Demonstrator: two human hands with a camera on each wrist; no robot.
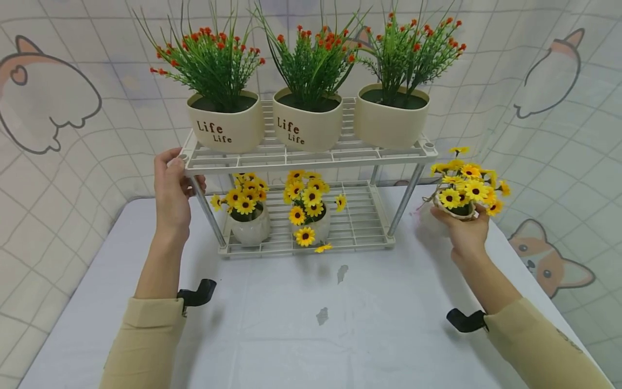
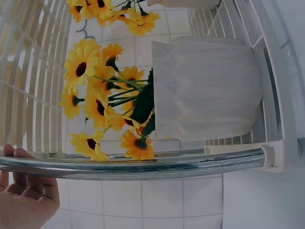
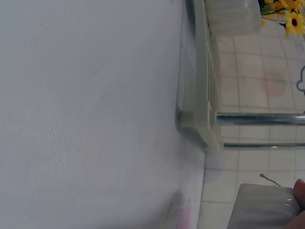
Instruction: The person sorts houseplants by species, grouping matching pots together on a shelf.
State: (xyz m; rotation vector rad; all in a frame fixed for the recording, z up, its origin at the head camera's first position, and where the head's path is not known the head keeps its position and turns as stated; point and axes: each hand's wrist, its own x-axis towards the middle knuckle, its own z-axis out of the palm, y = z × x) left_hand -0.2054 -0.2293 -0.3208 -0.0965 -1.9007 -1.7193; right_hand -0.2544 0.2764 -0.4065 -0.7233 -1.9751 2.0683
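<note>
My left hand (image 1: 172, 197) grips the front left corner of the upper tier of a white two-tier rack (image 1: 350, 162). In the left wrist view its fingers (image 2: 35, 186) curl up by the metal post (image 2: 190, 164). To the rack's right, my right hand (image 1: 468, 235) holds a small potted plant of yellow daisy-like flowers (image 1: 471, 186) upright, thumb and fingers around the pot. The right wrist view catches part of that pale pot (image 3: 264, 207) at the lower right, apart from the rack. Two similar flower pots (image 1: 250, 229) (image 1: 320, 227) stand on the lower tier, left and middle.
Along the upper tier stand three cream planters (image 1: 225, 127) (image 1: 308, 124) (image 1: 391, 121) with green leaves and red blooms. The rack rests on a white-covered table (image 1: 272, 335), near a grid-patterned cloth backdrop (image 1: 121, 124). Grey patches (image 1: 342, 273) mark the table cover.
</note>
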